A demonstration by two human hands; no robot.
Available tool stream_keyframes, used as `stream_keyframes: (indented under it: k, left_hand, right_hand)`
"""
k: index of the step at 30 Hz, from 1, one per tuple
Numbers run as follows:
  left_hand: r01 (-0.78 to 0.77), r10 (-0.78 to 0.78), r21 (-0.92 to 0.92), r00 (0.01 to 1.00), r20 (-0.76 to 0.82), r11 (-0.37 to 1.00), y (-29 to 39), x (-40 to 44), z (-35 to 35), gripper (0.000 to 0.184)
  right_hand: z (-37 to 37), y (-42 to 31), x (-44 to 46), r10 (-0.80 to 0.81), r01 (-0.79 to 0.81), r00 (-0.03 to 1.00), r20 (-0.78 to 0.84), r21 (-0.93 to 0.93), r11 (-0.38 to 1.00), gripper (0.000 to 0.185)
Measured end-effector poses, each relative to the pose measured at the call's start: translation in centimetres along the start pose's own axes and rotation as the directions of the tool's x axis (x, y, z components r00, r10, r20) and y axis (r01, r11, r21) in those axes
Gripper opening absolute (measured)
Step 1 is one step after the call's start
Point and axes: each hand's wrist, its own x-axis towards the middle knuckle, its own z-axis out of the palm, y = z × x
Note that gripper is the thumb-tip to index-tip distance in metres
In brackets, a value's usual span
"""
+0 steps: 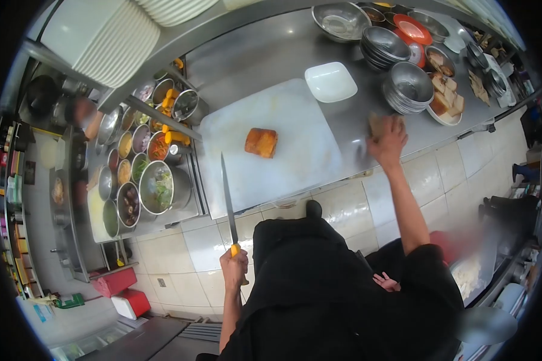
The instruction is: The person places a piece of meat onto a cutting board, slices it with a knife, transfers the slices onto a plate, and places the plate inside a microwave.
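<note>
landmark: white rectangular cutting board [301, 144]. l. hand [233, 269]: closed round yellow handle of long, narrow steel knife [229, 195], at board's near l. side; blade points away from body, over board's l. margin; contact w/ board can't be confirmed. r. hand [389, 142]: fingers over brown cloth [377, 124] on grey steel counter [358, 135], r. of board; gripping or only pressing, can't tell. browned, blocky food piece [261, 143]: on board, l. of its centre. white square dish [330, 82]: by board's far r. corner. advised: cloth strokes flat, clear of dish; knife steady, edge off body.
</note>
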Motion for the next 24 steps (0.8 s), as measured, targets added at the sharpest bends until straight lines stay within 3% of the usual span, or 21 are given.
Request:
stream_keyframes:
  k: [1, 4, 5, 7, 9, 14, 17, 19, 23, 24]
  left_hand:
    - [0.011, -0.011, -0.006, 1.0, 0.014, 1.0, -0.1, 0.2, 0.0, 0.008]
    - [0.022, -0.022, 0.05, 1.0, 0.004, 0.999, 0.4, 0.4, 0.5, 0.012]
    - [0.009, -0.01, 0.065, 1.0, 0.026, 0.998, 0.2, 0.9, 0.4, 0.032]
    - [0.027, -0.028, 0.068, 0.999, 0.027, 0.997, -0.3, 1.8, 0.2, 0.043]
    - [-0.001, -0.004, 0.119, 0.999, 0.044, 0.993, -0.7, 2.6, 0.0, 0.069]
    - [-0.123, 0.112, 0.156, 0.991, 0.076, 0.98, -0.8, 3.6, 0.5, 0.07]
    - [-0.17, 0.149, 0.169, 0.981, 0.126, 0.971, -0.4, 4.0, 1.1, 0.074]
    - [-0.219, 0.195, 0.158, 0.969, 0.151, 0.963, -0.2, 4.2, 1.9, 0.074]
    - [-0.338, 0.296, 0.202, 0.931, 0.213, 0.919, 0.4, 4.9, 3.6, 0.07]
    - [-0.391, 0.343, 0.205, 0.91, 0.233, 0.897, 0.2, 5.3, 4.0, 0.07]
  right_hand:
    - [0.3, -2.3, -0.6, -0.026, 0.023, 0.997, -0.067, -0.039, 0.999, 0.069]
    - [1.7, -9.3, -2.5, -0.179, 0.105, 0.977, 0.112, 0.482, 0.87, 0.081]
    - [1.5, -12.3, -2.8, -0.276, 0.115, 0.947, 0.162, 0.635, 0.764, 0.084]
    - [0.7, -17.6, -3.2, -0.34, 0.03, 0.895, 0.29, 0.72, 0.693, 0.085]
    - [1.5, -21.2, -3.1, -0.388, 0.083, 0.877, 0.283, 0.706, 0.703, 0.084]
    - [4.8, -23.7, -2.7, -0.401, 0.117, 0.857, 0.323, 0.637, 0.762, 0.076]
    - [3.5, -23.3, -3.7, -0.339, -0.004, 0.853, 0.397, 0.654, 0.757, 0.071]
    - [1.5, -22.7, -6.1, -0.357, -0.003, 0.87, 0.339, 0.729, 0.685, 0.07]
    - [0.8, -21.6, -10.3, -0.413, 0.052, 0.847, 0.335, 0.721, 0.691, 0.074]
    - [0.9, -21.7, -10.6, -0.381, 0.088, 0.888, 0.256, 0.72, 0.688, 0.076]
